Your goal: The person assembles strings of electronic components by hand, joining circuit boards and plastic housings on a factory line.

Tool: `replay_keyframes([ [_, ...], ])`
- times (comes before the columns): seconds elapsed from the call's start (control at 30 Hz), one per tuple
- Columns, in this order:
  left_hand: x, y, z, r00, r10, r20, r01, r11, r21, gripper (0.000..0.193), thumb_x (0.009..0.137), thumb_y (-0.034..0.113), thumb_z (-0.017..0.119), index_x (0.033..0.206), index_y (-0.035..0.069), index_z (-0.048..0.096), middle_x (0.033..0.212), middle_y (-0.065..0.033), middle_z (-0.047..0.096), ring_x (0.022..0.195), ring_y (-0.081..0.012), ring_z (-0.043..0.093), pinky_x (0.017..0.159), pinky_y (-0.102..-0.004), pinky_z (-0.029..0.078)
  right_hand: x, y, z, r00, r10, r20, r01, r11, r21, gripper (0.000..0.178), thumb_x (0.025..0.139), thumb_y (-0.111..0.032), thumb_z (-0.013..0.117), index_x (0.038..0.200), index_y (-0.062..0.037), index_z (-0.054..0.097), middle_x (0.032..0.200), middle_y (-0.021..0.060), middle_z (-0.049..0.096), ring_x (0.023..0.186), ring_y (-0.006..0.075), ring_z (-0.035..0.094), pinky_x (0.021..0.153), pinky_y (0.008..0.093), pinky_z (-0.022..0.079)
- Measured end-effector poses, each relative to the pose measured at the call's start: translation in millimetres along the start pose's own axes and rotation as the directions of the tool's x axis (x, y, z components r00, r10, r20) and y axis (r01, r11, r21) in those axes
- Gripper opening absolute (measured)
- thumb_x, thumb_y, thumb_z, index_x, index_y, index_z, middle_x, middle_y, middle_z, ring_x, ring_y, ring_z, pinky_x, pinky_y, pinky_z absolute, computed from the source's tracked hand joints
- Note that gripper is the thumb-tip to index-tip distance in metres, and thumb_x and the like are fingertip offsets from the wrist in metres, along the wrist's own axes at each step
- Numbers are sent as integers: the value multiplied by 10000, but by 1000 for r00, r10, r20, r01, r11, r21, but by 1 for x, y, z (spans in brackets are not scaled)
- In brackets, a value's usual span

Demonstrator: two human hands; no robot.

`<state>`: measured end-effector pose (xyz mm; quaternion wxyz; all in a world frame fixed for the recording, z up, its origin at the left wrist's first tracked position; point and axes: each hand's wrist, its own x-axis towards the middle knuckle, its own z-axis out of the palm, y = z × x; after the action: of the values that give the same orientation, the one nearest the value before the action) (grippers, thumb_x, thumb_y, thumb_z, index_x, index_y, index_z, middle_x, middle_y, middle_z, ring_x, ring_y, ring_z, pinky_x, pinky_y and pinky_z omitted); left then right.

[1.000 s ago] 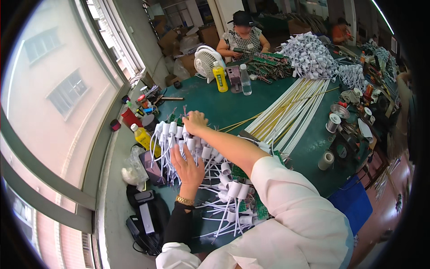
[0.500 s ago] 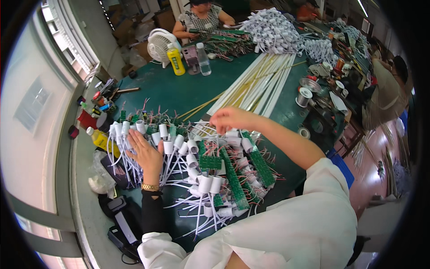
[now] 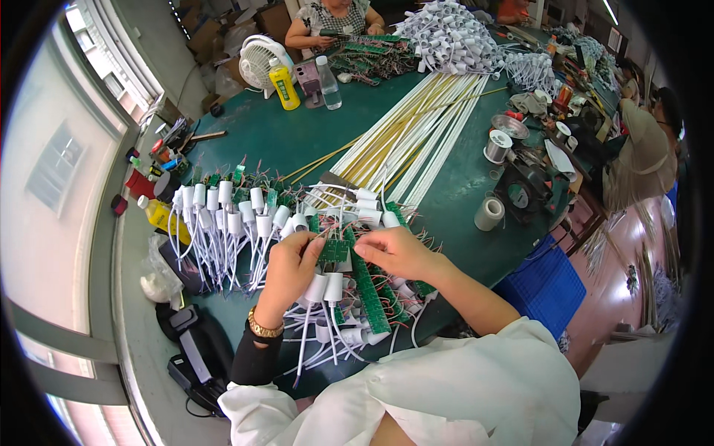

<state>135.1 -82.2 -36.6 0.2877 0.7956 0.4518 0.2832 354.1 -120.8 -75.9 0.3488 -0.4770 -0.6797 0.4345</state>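
Note:
My left hand (image 3: pixel 290 271) is closed in a pinch at the left edge of a small green circuit board (image 3: pixel 333 251), which lies on the pile. What sits between its fingertips is too small to make out. Just right of that board, my right hand (image 3: pixel 398 253) has curled fingers, thumb and forefinger close together; anything in them cannot be made out. White lamp sockets (image 3: pixel 334 288) with white cables lie around both hands. Beneath my right hand runs a long green circuit board strip (image 3: pixel 367 290) with thin red wires.
White and yellowish strips (image 3: pixel 416 137) stretch toward a heap of white sockets (image 3: pixel 450 44). A fan (image 3: pixel 262 63), a yellow bottle (image 3: pixel 283 85) and a clear bottle (image 3: pixel 328 83) stand at the back. Wire spools (image 3: pixel 489 214) lie to the right. A co-worker (image 3: pixel 342 22) sits across the table.
My left hand has moved right from the sockets to the small board, its fingers closing. My right hand has come down and nearer, beside that board. The view has shifted slightly.

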Motion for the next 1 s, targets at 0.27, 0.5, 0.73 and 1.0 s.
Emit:
replay_keyframes([
  [0.27, -14, 14, 24, 934, 246, -259, -344, 814, -469, 133, 855, 82, 593, 959, 10, 551, 1062, -117, 515, 917, -149, 489, 815, -264, 401, -7, -36, 25, 982, -186, 6, 161, 863, 479, 582, 935, -269, 540, 1385, 10, 299, 945, 39, 558, 746, 63, 491, 651, 205, 413],
  [0.5, -5, 31, 17, 937, 253, -242, -336, 845, -417, 421, 982, 263, 348, 1257, -41, 441, 1293, -136, 411, 1198, -207, 424, 976, -344, 365, -1, -42, 37, 993, -115, 9, 44, 453, 891, 486, 907, -284, 589, 1293, -35, 432, 1018, 19, 547, 859, 89, 546, 725, 237, 456],
  [0.73, -8, 32, 15, 924, 343, -168, -382, 806, -453, 348, 985, 210, 373, 1180, -46, 507, 1190, -162, 508, 1102, -250, 491, 956, -338, 366, 0, -22, 51, 976, -106, 191, -171, 173, 970, 319, 879, -229, 618, 1144, -78, 524, 976, 12, 591, 856, 126, 587, 733, 305, 491],
  [1.0, -13, 16, 12, 956, 286, -62, -280, 828, -487, 382, 942, 167, 434, 1258, -46, 406, 1179, -160, 512, 1102, -239, 500, 956, -322, 371, 5, -14, 67, 998, -58, -33, 55, 430, 901, 350, 824, -117, 695, 1128, -92, 524, 928, -20, 574, 781, 69, 542, 688, 236, 461],
])
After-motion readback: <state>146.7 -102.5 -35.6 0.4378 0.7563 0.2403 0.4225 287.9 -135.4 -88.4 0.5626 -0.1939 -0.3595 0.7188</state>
